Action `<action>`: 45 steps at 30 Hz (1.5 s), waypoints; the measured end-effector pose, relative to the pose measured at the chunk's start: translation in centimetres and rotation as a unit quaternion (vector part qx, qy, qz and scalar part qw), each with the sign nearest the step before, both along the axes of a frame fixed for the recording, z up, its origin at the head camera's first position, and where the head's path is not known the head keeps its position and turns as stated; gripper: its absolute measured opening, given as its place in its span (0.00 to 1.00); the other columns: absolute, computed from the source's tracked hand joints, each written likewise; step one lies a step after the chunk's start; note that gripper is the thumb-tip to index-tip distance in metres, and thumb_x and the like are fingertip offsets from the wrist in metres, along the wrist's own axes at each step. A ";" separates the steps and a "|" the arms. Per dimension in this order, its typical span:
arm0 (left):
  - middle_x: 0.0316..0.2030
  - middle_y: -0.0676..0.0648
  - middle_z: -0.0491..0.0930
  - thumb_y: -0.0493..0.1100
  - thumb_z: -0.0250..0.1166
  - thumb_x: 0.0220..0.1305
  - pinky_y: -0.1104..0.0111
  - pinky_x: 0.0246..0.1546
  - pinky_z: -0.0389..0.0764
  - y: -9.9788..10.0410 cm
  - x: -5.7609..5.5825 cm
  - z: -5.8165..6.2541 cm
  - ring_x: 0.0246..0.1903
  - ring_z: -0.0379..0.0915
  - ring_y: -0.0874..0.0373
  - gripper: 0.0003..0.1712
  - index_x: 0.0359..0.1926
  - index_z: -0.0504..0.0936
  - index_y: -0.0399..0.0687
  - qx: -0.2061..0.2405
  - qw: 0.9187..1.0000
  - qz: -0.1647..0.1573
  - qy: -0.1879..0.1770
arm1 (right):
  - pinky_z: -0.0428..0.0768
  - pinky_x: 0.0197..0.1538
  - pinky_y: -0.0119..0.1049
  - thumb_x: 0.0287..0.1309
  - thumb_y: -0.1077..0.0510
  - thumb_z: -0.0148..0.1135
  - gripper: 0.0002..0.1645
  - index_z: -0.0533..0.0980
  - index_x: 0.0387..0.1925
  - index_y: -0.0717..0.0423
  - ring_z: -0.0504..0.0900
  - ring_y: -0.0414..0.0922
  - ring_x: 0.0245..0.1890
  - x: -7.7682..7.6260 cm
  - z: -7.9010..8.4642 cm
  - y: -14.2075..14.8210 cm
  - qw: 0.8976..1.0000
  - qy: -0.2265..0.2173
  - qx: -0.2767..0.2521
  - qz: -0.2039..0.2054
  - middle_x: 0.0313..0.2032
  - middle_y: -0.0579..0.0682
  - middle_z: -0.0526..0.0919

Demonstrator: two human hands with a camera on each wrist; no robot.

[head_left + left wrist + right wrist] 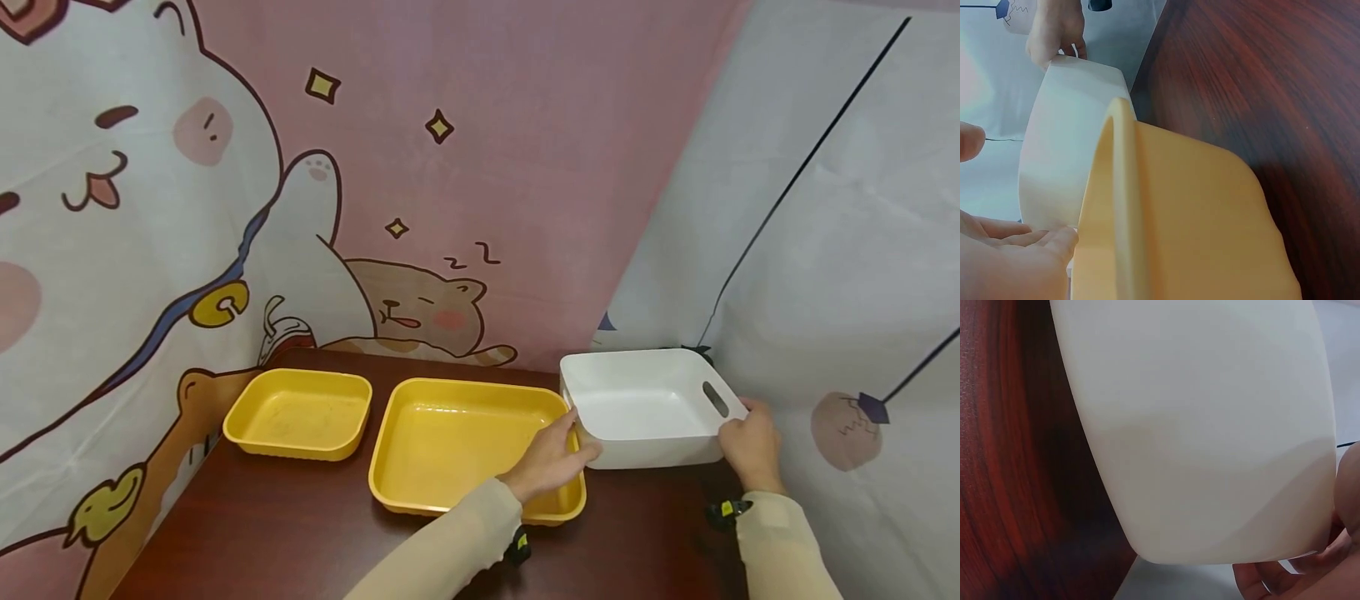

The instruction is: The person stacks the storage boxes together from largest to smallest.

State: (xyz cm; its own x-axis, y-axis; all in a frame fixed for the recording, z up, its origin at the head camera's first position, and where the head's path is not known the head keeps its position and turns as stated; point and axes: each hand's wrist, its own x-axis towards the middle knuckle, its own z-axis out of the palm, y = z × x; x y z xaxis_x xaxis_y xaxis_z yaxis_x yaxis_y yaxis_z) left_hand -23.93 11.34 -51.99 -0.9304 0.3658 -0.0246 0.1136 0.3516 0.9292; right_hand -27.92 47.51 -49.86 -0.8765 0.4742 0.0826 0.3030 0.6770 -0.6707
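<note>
A white plastic storage bin (637, 400) with an oval handle hole stands at the right end of the table. My right hand (752, 446) grips its right end by the handle, thumb at the rim and fingers curled around the wall in the right wrist view. Against the bin's left end lie the extended fingers of my left hand (551, 458); its thumb is apart from the bin in the left wrist view. That hand reaches over the right side of a large yellow tray (457, 437), which covers part of the left wrist view. Whether the bin's base touches the table is unclear.
A smaller yellow tray (300, 412) sits at the left on the dark wooden table (300, 533). Behind the table hangs a pink cartoon-printed cloth (525, 167), with a whitish cloth (847, 250) close along the right side.
</note>
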 end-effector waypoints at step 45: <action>0.92 0.50 0.62 0.58 0.66 0.84 0.47 0.89 0.71 -1.5 0.4 2.6 0.91 0.61 0.46 0.48 0.94 0.59 0.52 0.159 0.987 -0.007 0.021 | 0.69 0.82 0.79 0.78 0.63 0.35 0.41 0.60 0.88 0.71 0.71 0.81 0.80 1.8 6.1 -3.2 0.995 0.098 0.011 -0.032 0.80 0.83 0.71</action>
